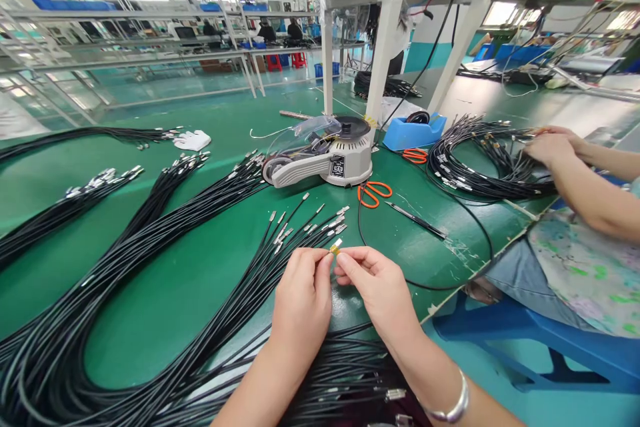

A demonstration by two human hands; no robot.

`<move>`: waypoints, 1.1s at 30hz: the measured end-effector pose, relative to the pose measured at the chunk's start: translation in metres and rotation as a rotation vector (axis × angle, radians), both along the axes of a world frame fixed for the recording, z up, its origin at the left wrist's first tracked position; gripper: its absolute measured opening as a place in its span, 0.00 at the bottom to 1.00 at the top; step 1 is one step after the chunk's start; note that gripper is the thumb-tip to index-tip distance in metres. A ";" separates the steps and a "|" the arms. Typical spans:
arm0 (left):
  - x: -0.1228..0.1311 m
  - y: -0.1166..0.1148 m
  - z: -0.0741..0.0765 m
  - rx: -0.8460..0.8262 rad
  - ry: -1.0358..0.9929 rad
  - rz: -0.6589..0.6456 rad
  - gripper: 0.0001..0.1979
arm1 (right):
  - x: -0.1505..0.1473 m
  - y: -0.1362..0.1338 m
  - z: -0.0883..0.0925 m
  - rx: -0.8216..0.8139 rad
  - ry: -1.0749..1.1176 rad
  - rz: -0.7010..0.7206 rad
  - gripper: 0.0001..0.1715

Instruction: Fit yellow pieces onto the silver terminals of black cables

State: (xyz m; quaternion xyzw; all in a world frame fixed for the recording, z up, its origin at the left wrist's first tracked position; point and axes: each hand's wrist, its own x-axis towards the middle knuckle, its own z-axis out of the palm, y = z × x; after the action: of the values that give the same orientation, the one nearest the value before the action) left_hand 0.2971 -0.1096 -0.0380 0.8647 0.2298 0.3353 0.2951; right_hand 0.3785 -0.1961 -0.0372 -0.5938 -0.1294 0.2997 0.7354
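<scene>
— So, that green table point(165, 293) is covered in looped black cables point(100, 293), with a tape dispenser point(325, 160) at the far side.
— Right, and near us the left hand point(300, 300) and right hand point(380, 290) both pinch one yellow-taped cable tip point(335, 246) above the near edge.
— I'd say keep the fingertips close and the tape tight, so it wraps flat.

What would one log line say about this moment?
left hand: pinching cable tip | right hand: pinching same tip | beyond: tape dispenser, orange scissors | co-worker's hands: on cable coil
</scene>
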 end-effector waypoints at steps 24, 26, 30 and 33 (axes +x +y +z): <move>-0.001 0.005 0.029 -1.001 -0.127 -0.098 0.11 | 0.014 -0.006 0.007 -0.075 -0.087 -0.001 0.12; 0.000 0.004 0.030 -1.009 -0.117 -0.090 0.11 | 0.014 -0.007 0.008 -0.059 -0.105 0.012 0.13; -0.001 0.000 0.027 -0.979 -0.106 -0.073 0.11 | 0.010 -0.007 0.014 -0.032 -0.168 0.020 0.12; -0.003 -0.003 0.022 -0.811 -0.088 -0.028 0.11 | 0.005 -0.005 0.022 -0.036 -0.197 0.039 0.12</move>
State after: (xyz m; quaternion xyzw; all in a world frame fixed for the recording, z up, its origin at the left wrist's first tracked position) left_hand 0.2944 -0.1122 -0.0156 0.6661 0.3188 0.2503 0.6262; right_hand 0.3832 -0.2013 -0.0155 -0.6308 -0.2072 0.2563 0.7024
